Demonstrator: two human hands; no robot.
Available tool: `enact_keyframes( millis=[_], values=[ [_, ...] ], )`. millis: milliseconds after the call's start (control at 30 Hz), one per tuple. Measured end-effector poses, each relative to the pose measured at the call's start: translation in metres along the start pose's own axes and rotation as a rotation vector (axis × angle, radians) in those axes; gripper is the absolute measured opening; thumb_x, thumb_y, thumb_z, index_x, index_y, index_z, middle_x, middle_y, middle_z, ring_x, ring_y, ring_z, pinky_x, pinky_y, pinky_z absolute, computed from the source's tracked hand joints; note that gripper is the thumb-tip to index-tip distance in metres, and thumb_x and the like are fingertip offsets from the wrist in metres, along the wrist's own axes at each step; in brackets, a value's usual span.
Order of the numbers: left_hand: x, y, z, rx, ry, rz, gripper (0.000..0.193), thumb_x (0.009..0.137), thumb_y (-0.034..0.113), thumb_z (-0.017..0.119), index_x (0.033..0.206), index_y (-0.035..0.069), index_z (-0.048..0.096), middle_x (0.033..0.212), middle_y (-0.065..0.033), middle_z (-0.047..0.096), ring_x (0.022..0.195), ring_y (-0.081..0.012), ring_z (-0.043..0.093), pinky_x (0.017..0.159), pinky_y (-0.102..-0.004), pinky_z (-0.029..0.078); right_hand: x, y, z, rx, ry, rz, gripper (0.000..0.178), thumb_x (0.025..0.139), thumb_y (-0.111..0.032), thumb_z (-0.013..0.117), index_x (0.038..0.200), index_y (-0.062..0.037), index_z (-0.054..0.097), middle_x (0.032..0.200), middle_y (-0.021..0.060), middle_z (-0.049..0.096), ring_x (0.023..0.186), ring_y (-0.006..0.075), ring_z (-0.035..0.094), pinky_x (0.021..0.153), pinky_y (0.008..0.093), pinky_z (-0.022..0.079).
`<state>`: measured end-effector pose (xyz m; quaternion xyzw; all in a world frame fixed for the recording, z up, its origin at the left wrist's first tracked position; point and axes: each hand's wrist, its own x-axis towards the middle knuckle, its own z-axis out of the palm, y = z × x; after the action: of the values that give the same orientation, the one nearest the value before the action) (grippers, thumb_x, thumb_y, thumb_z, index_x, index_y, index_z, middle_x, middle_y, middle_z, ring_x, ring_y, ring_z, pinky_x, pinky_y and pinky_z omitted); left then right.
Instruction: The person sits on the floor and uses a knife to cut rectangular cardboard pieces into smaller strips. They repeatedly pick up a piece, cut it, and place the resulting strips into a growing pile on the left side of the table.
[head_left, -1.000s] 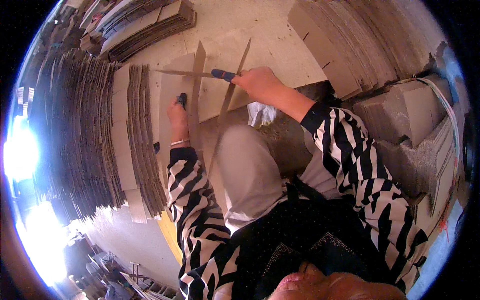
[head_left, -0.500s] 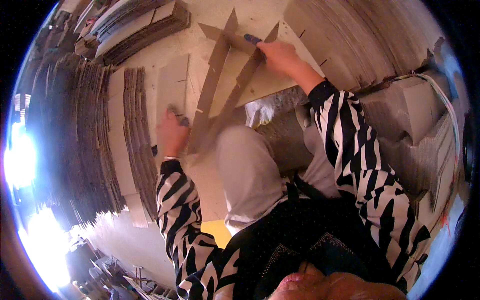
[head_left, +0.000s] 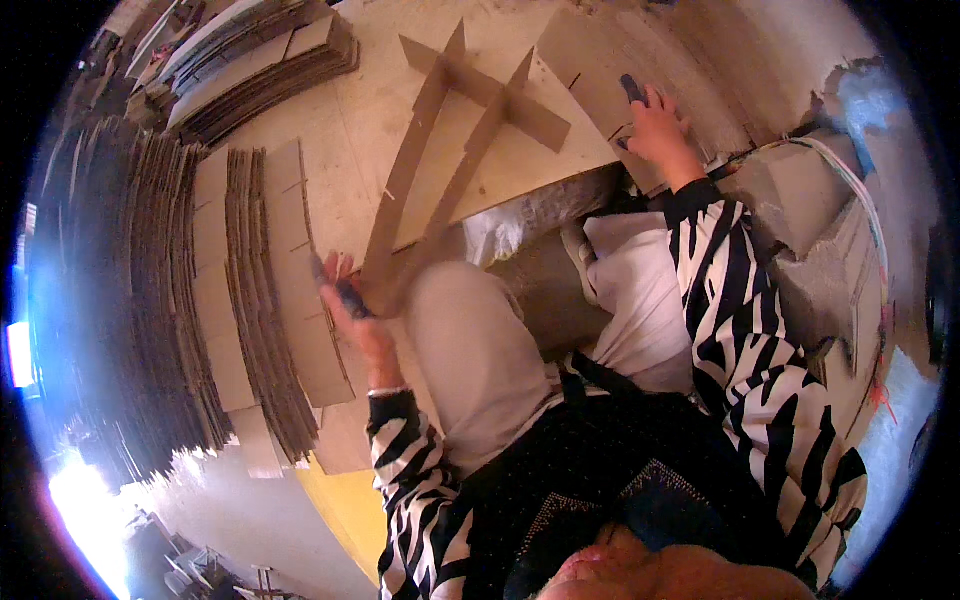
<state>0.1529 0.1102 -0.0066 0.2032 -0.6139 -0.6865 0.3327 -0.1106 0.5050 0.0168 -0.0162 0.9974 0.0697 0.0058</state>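
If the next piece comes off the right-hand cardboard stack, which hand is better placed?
Probably the right hand: it is at that stack, while the left hand is left of the interlocked cardboard strips.

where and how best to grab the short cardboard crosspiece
Probably pinch the crosspiece by its right end, across both faces, coming from the right: that end juts past the right long strip, and the right hand is on that side.

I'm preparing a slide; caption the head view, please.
Crossed cardboard strips on a pale tabletop between the person's left hand and right hand.
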Motion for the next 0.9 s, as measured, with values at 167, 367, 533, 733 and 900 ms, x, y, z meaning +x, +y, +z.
enact_keyframes(
  millis=[167, 367, 533, 733, 900],
  values=[
    [0.034, -0.013, 0.056, 0.284, -0.073, 0.180, 0.035, 0.089, 0.012, 0.049, 0.120, -0.001, 0.055, 0.120, -0.0127, 0.059, 0.106, -0.0236, 0.059, 0.090, -0.0363, 0.045, 0.019, 0.036, -0.003, 0.298, 0.206, 0.042, 0.045, 0.078, -0.016, 0.066, 0.121, -0.0132, 0.053, 0.117, 0.0186, 0.059, 0.111, 0.0391, 0.054, 0.089, 0.0544, 0.044],
    [0.077, -0.011, 0.025, 1.086, -0.199, 0.288, 0.023, 0.082, 0.012, 0.062, 0.104, 0.006, 0.063, 0.104, -0.0150, 0.066, 0.091, -0.0349, 0.062, 0.077, -0.0413, 0.048, 0.003, -0.006, -0.054, 0.819, 0.558, -0.136, 0.038, 0.078, -0.009, 0.059, 0.115, -0.0048, 0.053, 0.097, 0.0234, 0.063, 0.093, 0.0440, 0.059, 0.078, 0.0467, 0.048],
    [0.091, 0.015, 0.014, 1.358, -0.203, 0.327, 0.028, 0.082, 0.019, 0.063, 0.109, 0.009, 0.063, 0.106, -0.0154, 0.065, 0.095, -0.0342, 0.063, 0.079, -0.0444, 0.048, 0.009, -0.097, -0.074, 1.247, 0.325, -0.503, 0.030, 0.076, -0.013, 0.060, 0.104, -0.0030, 0.059, 0.096, 0.0236, 0.064, 0.093, 0.0412, 0.061, 0.076, 0.0456, 0.048],
    [0.097, 0.027, 0.045, 1.542, -0.312, 0.376, 0.039, 0.081, 0.025, 0.065, 0.117, 0.011, 0.059, 0.107, -0.0150, 0.066, 0.095, -0.0333, 0.064, 0.079, -0.0449, 0.050, 0.045, -0.135, -0.050, 0.757, 0.307, -0.279, 0.029, 0.081, -0.023, 0.068, 0.102, -0.0035, 0.061, 0.088, 0.0192, 0.066, 0.077, 0.0371, 0.062, 0.070, 0.0419, 0.050],
    [0.097, 0.018, 0.041, 1.612, -0.268, 0.321, 0.035, 0.079, 0.025, 0.066, 0.110, 0.010, 0.060, 0.099, -0.0139, 0.068, 0.086, -0.0346, 0.066, 0.073, -0.0470, 0.050, 0.036, -0.128, -0.078, 0.980, 0.412, -0.390, 0.025, 0.080, -0.020, 0.062, 0.099, -0.0046, 0.059, 0.088, 0.0201, 0.066, 0.084, 0.0412, 0.061, 0.073, 0.0477, 0.048]
  ],
)
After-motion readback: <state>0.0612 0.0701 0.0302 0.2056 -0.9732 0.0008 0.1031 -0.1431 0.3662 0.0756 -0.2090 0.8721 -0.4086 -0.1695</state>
